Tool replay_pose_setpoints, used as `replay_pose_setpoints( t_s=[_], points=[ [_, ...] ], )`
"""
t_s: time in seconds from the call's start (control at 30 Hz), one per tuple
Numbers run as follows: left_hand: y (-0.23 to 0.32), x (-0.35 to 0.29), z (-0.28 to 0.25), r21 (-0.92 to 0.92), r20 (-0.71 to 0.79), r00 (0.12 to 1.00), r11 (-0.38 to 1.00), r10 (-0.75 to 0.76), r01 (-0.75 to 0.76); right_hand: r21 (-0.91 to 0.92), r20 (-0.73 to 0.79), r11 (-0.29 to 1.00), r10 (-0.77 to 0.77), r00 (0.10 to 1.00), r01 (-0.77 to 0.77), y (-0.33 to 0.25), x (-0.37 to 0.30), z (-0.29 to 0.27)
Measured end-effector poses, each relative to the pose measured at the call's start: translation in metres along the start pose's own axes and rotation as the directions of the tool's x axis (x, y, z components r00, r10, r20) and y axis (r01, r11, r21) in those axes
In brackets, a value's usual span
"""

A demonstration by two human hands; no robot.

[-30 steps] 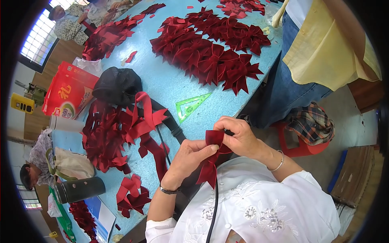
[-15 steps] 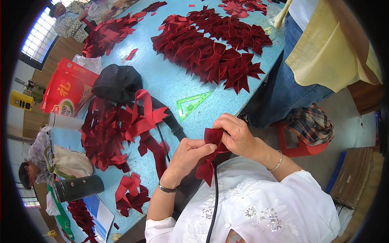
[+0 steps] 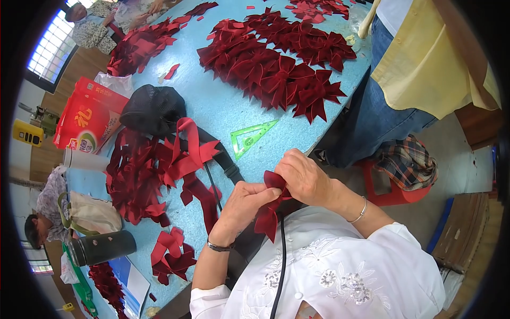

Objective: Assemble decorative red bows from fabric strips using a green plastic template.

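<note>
Between my hands, close in front of my white blouse, is a dark red velvet bow (image 3: 267, 219). My left hand (image 3: 245, 204) pinches its middle between thumb and fingers. My right hand (image 3: 304, 178) is closed on its upper right part, touching the left fingertips; the fingers hide the bow's centre. One loop stands up above the left thumb, and pointed tails hang below. Left of my left hand lie loose red ribbon pieces (image 3: 197, 151) and a small heap of cut ribbon (image 3: 171, 255). A green set square (image 3: 249, 139) rests on the table beyond my hands.
Rows of finished red bows (image 3: 271, 69) cover the blue table's (image 3: 207, 101) far side. A black bag (image 3: 154, 109), a red box (image 3: 90, 114) and a dark bottle (image 3: 103, 247) stand at the left. A person in a yellow top (image 3: 425, 69) stands at the right, near a red stool (image 3: 393, 196).
My right hand has shifted slightly left and its fingers have curled further over the bow. The bow's upper loop now looks narrower and rounder.
</note>
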State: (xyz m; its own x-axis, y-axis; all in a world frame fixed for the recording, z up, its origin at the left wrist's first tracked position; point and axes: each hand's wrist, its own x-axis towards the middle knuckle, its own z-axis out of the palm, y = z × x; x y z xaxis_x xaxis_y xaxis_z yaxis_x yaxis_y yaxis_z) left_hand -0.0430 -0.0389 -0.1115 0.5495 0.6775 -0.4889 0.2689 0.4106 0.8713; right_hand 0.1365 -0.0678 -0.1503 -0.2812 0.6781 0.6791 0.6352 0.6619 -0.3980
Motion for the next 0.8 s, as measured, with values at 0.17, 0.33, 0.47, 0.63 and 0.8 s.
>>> replay_pose_setpoints(
  t_s=[0.17, 0.33, 0.47, 0.63, 0.8],
  points=[
    [0.003, 0.000, 0.000, -0.040, 0.016, 0.999, 0.999, 0.029, -0.029, -0.073, -0.018, 0.994, -0.086, 0.996, 0.085, 0.003, 0.000, 0.005],
    [0.000, 0.001, -0.004, -0.017, 0.035, 0.999, 1.000, 0.023, -0.022, -0.142, -0.065, 0.978, -0.163, 0.984, 0.153, 0.007, 0.003, 0.009],
    [-0.005, 0.006, -0.009, 0.044, 0.058, 0.998, 0.999, 0.025, -0.027, -0.164, -0.059, 0.970, -0.190, 0.980, 0.178, 0.009, 0.002, 0.009],
    [-0.011, 0.009, -0.008, 0.019, 0.030, 0.999, 0.999, 0.027, -0.028, -0.132, -0.109, 0.980, -0.161, 0.981, 0.146, 0.011, 0.000, 0.012],
    [-0.009, 0.009, -0.009, 0.031, 0.039, 0.999, 0.999, -0.014, 0.012, -0.025, -0.082, 0.999, 0.033, 0.996, -0.035, 0.010, -0.003, 0.009]
  ],
)
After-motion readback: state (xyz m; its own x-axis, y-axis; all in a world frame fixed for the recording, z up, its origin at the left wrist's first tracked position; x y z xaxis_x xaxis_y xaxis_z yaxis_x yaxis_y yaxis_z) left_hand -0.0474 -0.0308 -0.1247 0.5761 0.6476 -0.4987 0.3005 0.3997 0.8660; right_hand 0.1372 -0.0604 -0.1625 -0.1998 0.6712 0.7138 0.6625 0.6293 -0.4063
